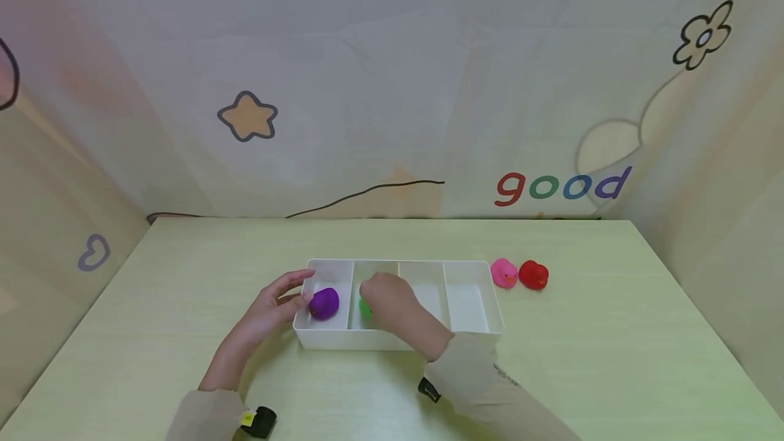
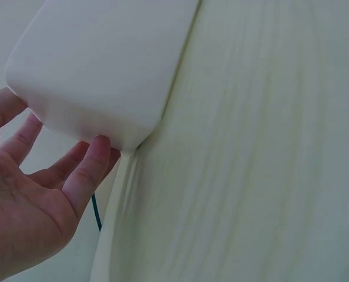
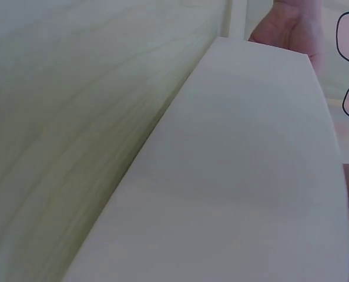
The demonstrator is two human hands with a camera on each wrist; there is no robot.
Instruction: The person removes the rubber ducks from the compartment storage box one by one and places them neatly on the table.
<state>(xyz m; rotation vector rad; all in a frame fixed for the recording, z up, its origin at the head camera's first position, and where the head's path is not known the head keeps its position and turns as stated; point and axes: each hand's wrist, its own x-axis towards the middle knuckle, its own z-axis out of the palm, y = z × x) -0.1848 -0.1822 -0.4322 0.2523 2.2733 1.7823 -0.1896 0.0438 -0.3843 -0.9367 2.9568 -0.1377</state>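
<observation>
A white divided box [image 1: 343, 339] lies lengthwise on the table. In its leftmost compartment sits a purple toy duck [image 1: 324, 303]. My left hand [image 1: 282, 301] is at the box's left end, thumb by the rim; in the left wrist view its spread fingertips [image 2: 98, 147] touch the outer end wall. My right hand [image 1: 392, 299] reaches down into the second compartment, fingers curled round a green toy duck [image 1: 365, 309], which they mostly hide. The right wrist view is filled largely by the box's long side wall [image 3: 233, 164].
Just past the box's right end, a pink toy duck [image 1: 504, 273] and a red toy duck [image 1: 534, 275] stand side by side on the table [image 1: 612, 339]. A printed curtain [image 1: 367, 87] rises along the table's back edge.
</observation>
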